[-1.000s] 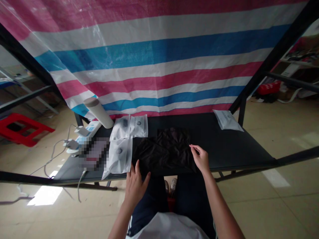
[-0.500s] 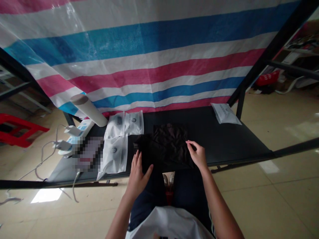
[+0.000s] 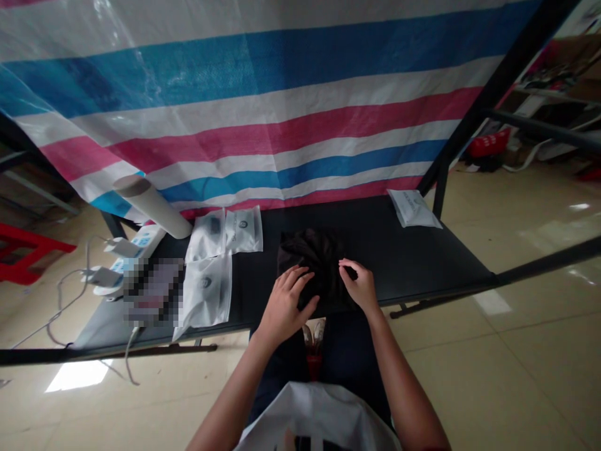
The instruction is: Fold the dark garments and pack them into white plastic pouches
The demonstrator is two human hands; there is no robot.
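A dark, crumpled piece of black fabric (image 3: 310,247) lies folded on the black tabletop (image 3: 399,263) in front of me. My left hand (image 3: 288,304) rests over its left front part, fingers spread and thumb held apart. At the right edge of the cloth, my right hand (image 3: 359,285) is closed in a pinch, thumb against fingertips, on the fabric. The front of the cloth is partly hidden by my hands and hard to tell from the dark table.
Frosted zip bags, including a near one (image 3: 204,291), lie to the left. Beyond them are a white bottle (image 3: 162,210), a power strip (image 3: 148,241) with chargers and a blurred-out phone (image 3: 154,291). Another packed bag (image 3: 413,208) sits at the far right. A striped sheet (image 3: 282,138) hangs behind.
My left hand has moved right, onto the cloth, and the cloth's left part is now folded inward into a smaller bundle. My right hand stays at the right edge. The view has shifted slightly.
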